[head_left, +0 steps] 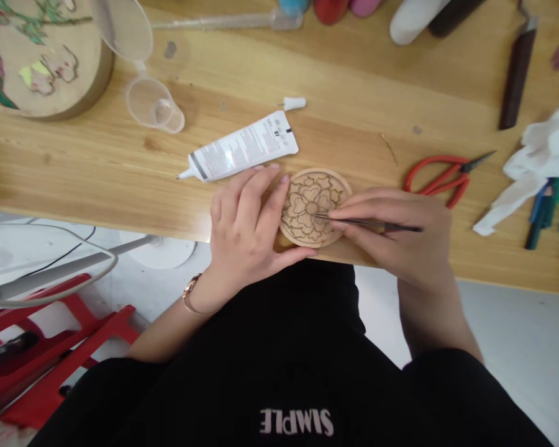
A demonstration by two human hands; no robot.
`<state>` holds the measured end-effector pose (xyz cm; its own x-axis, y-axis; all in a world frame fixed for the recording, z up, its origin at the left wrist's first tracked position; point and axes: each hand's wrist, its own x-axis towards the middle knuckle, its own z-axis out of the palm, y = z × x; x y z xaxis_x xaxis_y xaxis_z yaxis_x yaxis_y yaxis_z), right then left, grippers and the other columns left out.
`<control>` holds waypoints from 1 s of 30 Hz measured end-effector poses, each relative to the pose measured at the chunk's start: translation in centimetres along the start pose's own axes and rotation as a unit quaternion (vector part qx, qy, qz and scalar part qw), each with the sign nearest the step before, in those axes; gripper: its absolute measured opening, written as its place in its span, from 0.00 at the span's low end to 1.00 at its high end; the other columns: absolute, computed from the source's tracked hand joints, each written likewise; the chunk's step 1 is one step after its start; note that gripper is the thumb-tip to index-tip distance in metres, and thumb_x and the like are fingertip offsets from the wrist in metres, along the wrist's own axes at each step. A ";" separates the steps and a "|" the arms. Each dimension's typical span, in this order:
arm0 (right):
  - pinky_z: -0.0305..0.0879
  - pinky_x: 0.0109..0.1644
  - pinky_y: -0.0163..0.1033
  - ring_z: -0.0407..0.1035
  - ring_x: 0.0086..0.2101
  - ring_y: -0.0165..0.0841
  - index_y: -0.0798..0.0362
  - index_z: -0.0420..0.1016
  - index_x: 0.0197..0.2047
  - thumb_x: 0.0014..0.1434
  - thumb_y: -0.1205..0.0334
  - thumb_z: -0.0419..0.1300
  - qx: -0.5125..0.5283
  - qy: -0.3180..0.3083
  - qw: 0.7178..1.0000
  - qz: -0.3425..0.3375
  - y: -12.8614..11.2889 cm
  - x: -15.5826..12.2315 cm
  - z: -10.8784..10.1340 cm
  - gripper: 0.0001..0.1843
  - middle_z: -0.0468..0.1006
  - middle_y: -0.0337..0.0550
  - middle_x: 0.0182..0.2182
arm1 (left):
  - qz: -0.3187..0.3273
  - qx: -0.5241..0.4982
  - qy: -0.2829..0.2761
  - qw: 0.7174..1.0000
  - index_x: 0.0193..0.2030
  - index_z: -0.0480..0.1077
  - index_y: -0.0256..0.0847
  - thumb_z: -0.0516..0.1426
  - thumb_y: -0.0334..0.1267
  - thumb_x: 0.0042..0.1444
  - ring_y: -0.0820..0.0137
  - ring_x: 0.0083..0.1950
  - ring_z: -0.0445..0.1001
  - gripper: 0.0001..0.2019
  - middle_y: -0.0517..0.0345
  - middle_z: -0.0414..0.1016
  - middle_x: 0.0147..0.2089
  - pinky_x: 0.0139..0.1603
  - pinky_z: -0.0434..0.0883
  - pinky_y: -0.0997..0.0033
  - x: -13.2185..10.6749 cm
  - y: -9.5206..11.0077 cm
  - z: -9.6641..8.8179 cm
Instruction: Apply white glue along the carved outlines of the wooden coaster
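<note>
A small round wooden disc (pixel 313 205) with a wire flower pattern lies near the front edge of the wooden table (pixel 97 167). My left hand (pixel 249 226) rests against the disc's left rim, fingers curved around it and thumb under its lower edge. My right hand (pixel 394 233) pinches thin metal tweezers (pixel 368 222), whose tips touch the middle of the flower pattern.
A white glue tube (pixel 242 149) lies uncapped behind the disc, its cap (pixel 294 103) further back. Red scissors (pixel 440 177) lie to the right, beside white tissue (pixel 535 167). A clear measuring cup (pixel 154 105) and a large decorated round board (pixel 37 56) sit at the back left.
</note>
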<state>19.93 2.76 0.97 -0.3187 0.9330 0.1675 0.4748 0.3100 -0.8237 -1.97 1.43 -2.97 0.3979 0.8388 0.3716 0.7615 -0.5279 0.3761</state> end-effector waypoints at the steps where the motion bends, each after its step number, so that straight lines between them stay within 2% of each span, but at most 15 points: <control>1: 0.77 0.41 0.37 0.78 0.35 0.31 0.45 0.82 0.37 0.56 0.66 0.67 0.002 0.000 1.000 0.001 0.0 0.0 0.0 0.06 0.84 0.35 0.33 | -0.003 -0.003 -0.001 1.000 0.65 0.60 0.39 0.55 0.70 0.53 0.48 0.63 0.66 0.43 0.39 0.68 0.62 0.63 0.62 0.48 0.0 0.0 0.0; 4: 0.78 0.41 0.39 0.78 0.35 0.32 0.44 0.82 0.38 0.56 0.65 0.67 0.005 -0.004 1.000 0.005 0.0 0.1 0.0 0.07 0.84 0.35 0.33 | 0.002 0.000 0.011 1.000 0.64 0.62 0.37 0.55 0.70 0.52 0.48 0.61 0.68 0.43 0.38 0.69 0.61 0.61 0.64 0.48 0.1 0.1 0.0; 8: 0.78 0.41 0.40 0.78 0.35 0.33 0.43 0.82 0.39 0.56 0.66 0.68 0.007 -0.001 1.000 0.011 -0.1 0.0 -0.1 0.08 0.84 0.35 0.34 | 0.017 0.001 0.030 0.999 0.60 0.66 0.28 0.58 0.69 0.50 0.46 0.59 0.69 0.45 0.33 0.71 0.58 0.61 0.66 0.47 0.3 0.1 0.0; 13: 0.77 0.40 0.39 0.78 0.35 0.32 0.43 0.82 0.38 0.54 0.68 0.69 0.004 0.035 0.999 0.021 0.0 -0.3 0.0 0.11 0.84 0.35 0.33 | -0.007 -0.043 0.019 0.999 0.64 0.63 0.38 0.57 0.67 0.54 0.45 0.63 0.66 0.40 0.37 0.68 0.61 0.62 0.62 0.46 0.0 0.1 0.0; 17: 0.77 0.39 0.38 0.78 0.33 0.31 0.44 0.83 0.37 0.53 0.69 0.69 0.012 0.065 0.998 0.019 0.3 -0.5 0.2 0.10 0.83 0.35 0.32 | 0.048 -0.024 0.044 0.998 0.59 0.66 0.43 0.60 0.65 0.51 0.51 0.58 0.70 0.35 0.43 0.71 0.57 0.58 0.67 0.51 -0.2 -0.2 -0.2; 21: 0.77 0.38 0.39 0.77 0.33 0.32 0.44 0.83 0.36 0.53 0.67 0.69 0.021 0.074 0.997 0.026 0.7 -0.7 0.5 0.08 0.83 0.36 0.31 | 0.086 -0.004 0.035 0.996 0.54 0.69 0.46 0.61 0.65 0.51 0.53 0.58 0.70 0.31 0.45 0.71 0.57 0.56 0.69 0.53 -0.1 -0.4 -0.4; 30: 0.77 0.38 0.39 0.78 0.34 0.32 0.44 0.83 0.37 0.53 0.66 0.69 0.034 0.093 0.994 0.034 0.8 -0.9 0.9 0.08 0.83 0.36 0.32 | 0.080 0.009 0.005 0.997 0.59 0.68 0.50 0.58 0.64 0.55 0.52 0.59 0.69 0.30 0.46 0.70 0.58 0.57 0.69 0.50 -0.2 -0.2 -0.7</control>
<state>19.83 1.96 -0.31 -0.1270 0.9710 0.2026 0.4319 0.2380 -0.8699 -2.60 1.29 -2.55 0.5101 0.7424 0.4344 0.6973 -0.6526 0.2965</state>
